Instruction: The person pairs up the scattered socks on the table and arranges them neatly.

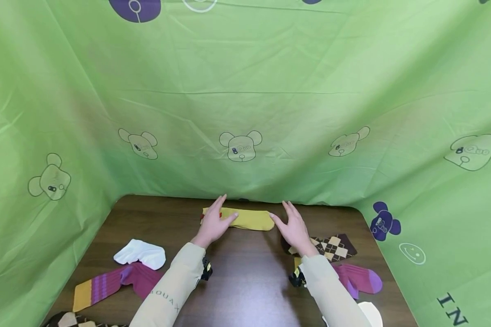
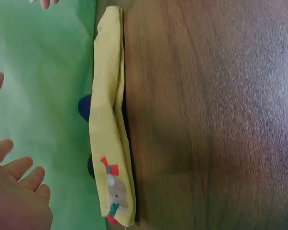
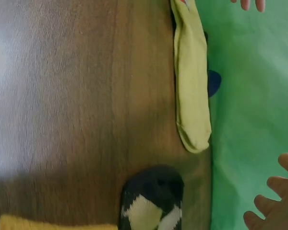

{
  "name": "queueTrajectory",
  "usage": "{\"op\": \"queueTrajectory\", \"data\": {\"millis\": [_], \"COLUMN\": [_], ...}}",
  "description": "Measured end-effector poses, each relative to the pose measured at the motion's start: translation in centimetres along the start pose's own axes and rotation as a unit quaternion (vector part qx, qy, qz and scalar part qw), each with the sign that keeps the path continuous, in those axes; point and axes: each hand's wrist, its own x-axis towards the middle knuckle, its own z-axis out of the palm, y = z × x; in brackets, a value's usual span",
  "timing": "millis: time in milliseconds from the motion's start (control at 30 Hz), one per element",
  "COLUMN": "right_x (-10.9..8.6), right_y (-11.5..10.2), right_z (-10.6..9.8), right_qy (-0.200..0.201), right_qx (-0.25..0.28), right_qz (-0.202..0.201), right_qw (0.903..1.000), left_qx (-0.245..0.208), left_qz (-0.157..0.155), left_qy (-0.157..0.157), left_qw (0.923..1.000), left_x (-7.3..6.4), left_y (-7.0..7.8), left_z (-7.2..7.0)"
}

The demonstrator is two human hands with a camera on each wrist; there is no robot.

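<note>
A yellow sock (image 1: 251, 220) lies flat along the far edge of the table, with a red, grey and green figure near one end in the left wrist view. Over that patterned end is my left hand (image 1: 213, 222), fingers extended and thumb apart. My right hand (image 1: 293, 229) hovers by the plain toe end, its fingers likewise spread. Both wrist views show the yellow sock (image 2: 108, 96) lying on the wood with no fingers curled round it. Just below my right hand lies a brown and cream argyle sock (image 1: 335, 247), partly hidden by the wrist.
On the left lie a white sock (image 1: 141, 253), a magenta sock with a yellow cuff (image 1: 106, 286) and another argyle sock (image 1: 71, 320). A magenta sock (image 1: 362, 278) and a white item (image 1: 371, 313) lie at right. A green curtain (image 1: 241, 113) borders the brown table (image 1: 245, 277).
</note>
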Motion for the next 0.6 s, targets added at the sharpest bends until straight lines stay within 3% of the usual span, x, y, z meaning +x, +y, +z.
{"op": "queueTrajectory", "data": {"millis": [267, 600], "right_x": [-0.5, -1.3], "right_y": [0.8, 1.9], "right_z": [-1.8, -4.5], "right_qy": [-0.011, -0.011], "right_qx": [-0.014, -0.011], "right_qz": [0.019, 0.049], "right_qw": [0.9996, 0.9987], "left_qx": [0.015, -0.006], "left_qz": [0.022, 0.051], "left_qy": [-0.030, -0.057], "left_qw": [0.9992, 0.9971], "left_x": [-0.4, -1.4], "left_y": [1.0, 2.2], "left_z": [0.6, 1.9]}}
